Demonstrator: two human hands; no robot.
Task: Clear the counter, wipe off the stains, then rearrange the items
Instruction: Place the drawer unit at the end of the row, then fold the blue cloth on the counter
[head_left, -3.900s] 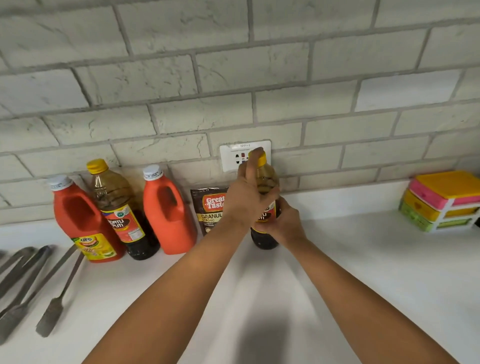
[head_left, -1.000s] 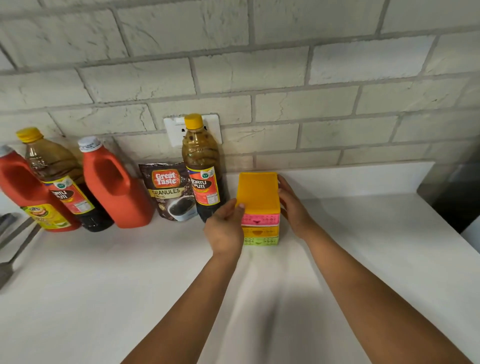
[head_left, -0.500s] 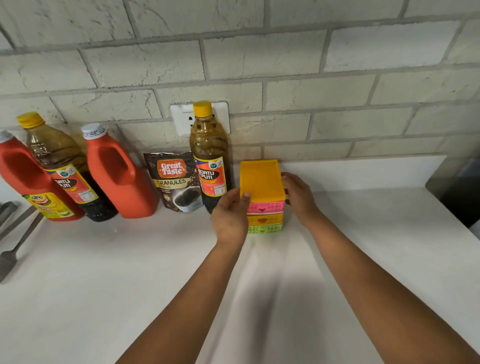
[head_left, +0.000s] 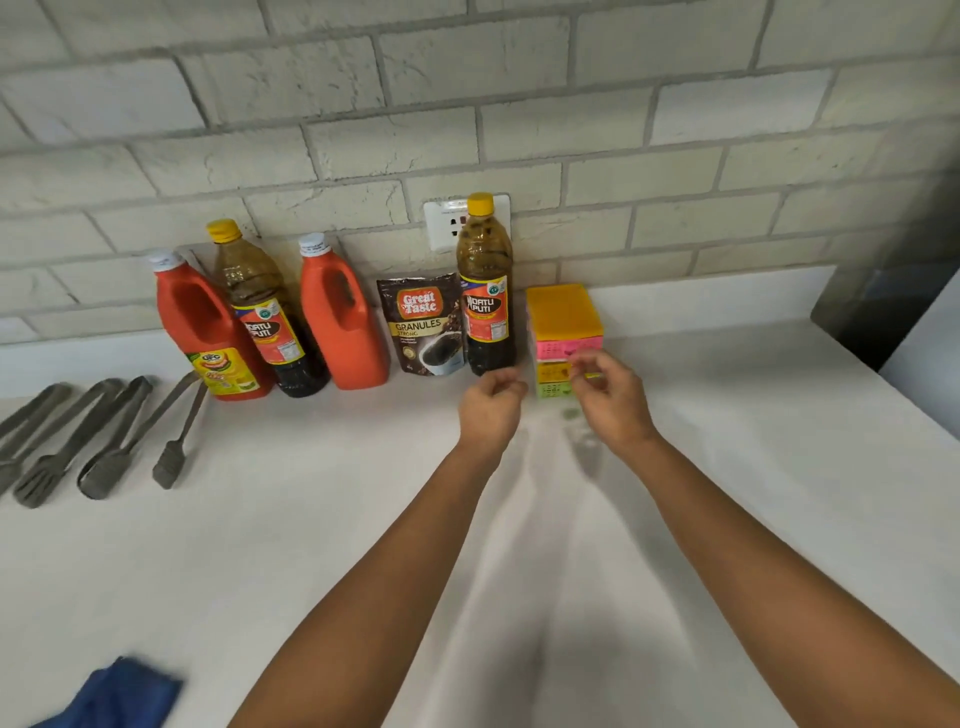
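My left hand (head_left: 491, 410) and my right hand (head_left: 610, 402) hang over the white desk (head_left: 753, 493) in the middle of the frame. My fingers on both hands are loosely curled and hold nothing. The little stack of boxes (head_left: 563, 325) with the yellow top sits just past my right hand, against the wall. Beside it on the left stands a dark bottle (head_left: 485, 291) with a yellow cap, then a coffee bag (head_left: 423, 325), a red jug (head_left: 343, 322), another dark bottle (head_left: 265, 317) and another red jug (head_left: 208, 332). Gray tongs (head_left: 88, 441) lie at the left edge. A blue cloth (head_left: 122, 693) shows in the lower left corner.
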